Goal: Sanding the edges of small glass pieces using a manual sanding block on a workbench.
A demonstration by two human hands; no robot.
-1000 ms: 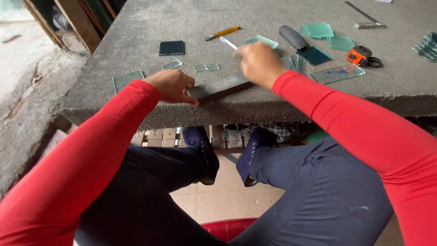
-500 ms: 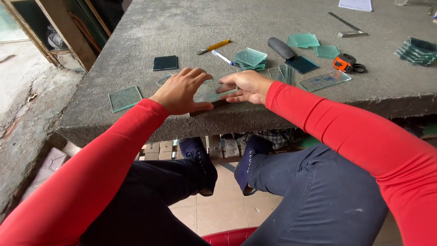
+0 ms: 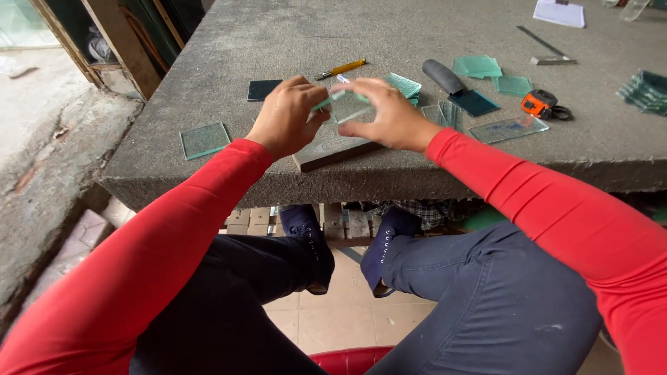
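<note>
Both my hands hold a small clear greenish glass piece (image 3: 345, 105) lifted a little above the table. My left hand (image 3: 286, 117) grips its left edge and my right hand (image 3: 386, 115) its right edge. Directly below the hands lies a long grey sharpening stone (image 3: 332, 148) near the front edge of the grey felt-covered table (image 3: 208, 62).
Loose glass squares (image 3: 204, 139), a dark tile (image 3: 264, 89), a yellow cutter (image 3: 340, 69), a stack of glass (image 3: 406, 85), a black-handled scraper (image 3: 451, 80), an orange tape measure (image 3: 540, 104), a glass strip (image 3: 508, 129) and a metal square (image 3: 549, 48) lie on the table. My knees are below.
The glass piece that lay flat on the stone under both hands has been lifted off it and is held up between the hands.
</note>
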